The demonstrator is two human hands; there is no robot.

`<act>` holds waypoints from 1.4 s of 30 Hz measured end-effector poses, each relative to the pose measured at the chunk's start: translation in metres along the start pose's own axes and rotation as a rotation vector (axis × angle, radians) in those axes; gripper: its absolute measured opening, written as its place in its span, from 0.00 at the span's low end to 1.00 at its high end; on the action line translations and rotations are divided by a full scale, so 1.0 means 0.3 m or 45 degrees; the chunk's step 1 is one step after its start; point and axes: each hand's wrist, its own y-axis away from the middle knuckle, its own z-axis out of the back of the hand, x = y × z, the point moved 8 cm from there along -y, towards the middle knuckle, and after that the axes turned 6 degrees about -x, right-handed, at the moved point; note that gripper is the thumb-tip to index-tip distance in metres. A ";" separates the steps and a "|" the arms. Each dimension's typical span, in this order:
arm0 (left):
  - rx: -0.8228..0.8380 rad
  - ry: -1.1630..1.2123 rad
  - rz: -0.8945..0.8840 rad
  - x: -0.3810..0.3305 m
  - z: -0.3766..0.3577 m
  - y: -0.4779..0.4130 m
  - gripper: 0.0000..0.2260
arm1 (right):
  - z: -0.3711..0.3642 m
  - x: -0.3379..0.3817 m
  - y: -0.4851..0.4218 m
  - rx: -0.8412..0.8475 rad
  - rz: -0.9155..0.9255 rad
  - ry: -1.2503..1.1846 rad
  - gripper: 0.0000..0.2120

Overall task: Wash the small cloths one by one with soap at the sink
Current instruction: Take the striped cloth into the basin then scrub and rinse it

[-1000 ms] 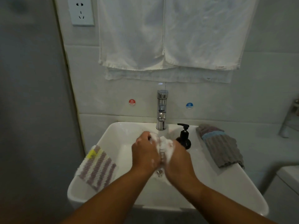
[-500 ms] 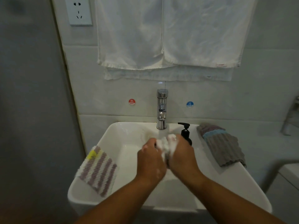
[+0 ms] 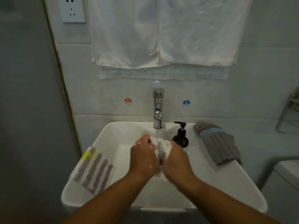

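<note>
Right then, left hand (image 3: 143,156) and right hand (image 3: 175,159) both clamped round one soapy cloth (image 3: 161,147) over the sink (image 3: 113,139).
White towels (image 3: 161,33) hung on the wall above. A grey ribbed cloth (image 3: 218,143) with a blue band lay draped on the sink's right rim, a purple-striped cloth (image 3: 93,168) with a yellow patch on the left rim. Mid-basin, the hands pressed together, fingers curled into the lathered bundle between them, just in front of the chrome tap (image 3: 158,109). A black pump bottle (image 3: 180,138) stood right of the tap, near the right hand. A red sticker (image 3: 128,101) and a blue sticker (image 3: 186,102) flanked the tap.
</note>
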 end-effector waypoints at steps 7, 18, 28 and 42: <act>0.142 -0.003 -0.037 -0.020 -0.048 0.071 0.04 | 0.062 -0.015 -0.066 -0.143 -0.085 -0.029 0.09; 0.187 0.095 -0.003 -0.052 -0.058 0.089 0.06 | 0.087 -0.022 -0.059 -0.199 -0.118 -0.109 0.15; 0.177 0.082 -0.028 -0.011 -0.037 0.031 0.08 | 0.025 -0.001 -0.043 -0.057 0.038 -0.074 0.08; 0.472 0.689 0.438 0.122 -0.079 -0.047 0.24 | 0.036 -0.099 -0.089 -0.037 -0.232 -0.589 0.08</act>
